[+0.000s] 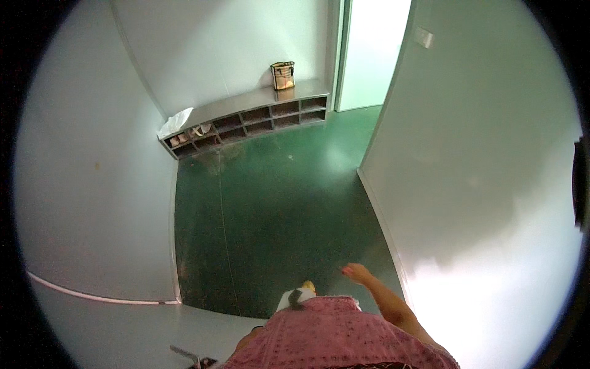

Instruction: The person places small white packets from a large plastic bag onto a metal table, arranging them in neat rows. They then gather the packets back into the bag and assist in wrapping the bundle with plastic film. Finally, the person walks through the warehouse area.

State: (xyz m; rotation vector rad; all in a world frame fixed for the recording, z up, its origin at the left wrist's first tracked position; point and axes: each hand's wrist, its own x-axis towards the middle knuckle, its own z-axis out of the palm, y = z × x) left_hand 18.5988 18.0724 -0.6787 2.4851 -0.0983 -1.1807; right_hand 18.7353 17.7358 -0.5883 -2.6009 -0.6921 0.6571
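Observation:
My right hand [356,273] hangs over the green floor, out in front of my pink top [344,329]. Its fingers look loosely curled, and nothing shows in them; the detail is small and soft. Bare skin of my right forearm [396,309] runs back to the top's edge. Of my left arm [247,337] only a bit shows, beside the top, with a dark band near it; the left hand is hidden. Below me, a yellow shoe tip [309,286] and white cloth with a dark patch [294,299] stick out past the hem.
Along the far wall stands a low grey cubby bench [246,109], with shoes [179,139] in its left compartments. A white sheet or bag [176,122] and a tan bag with dark handles [283,76] lie on it. A bright doorway [373,55] opens beyond the right wall [467,154]. A metal handle [185,353] shows lower left.

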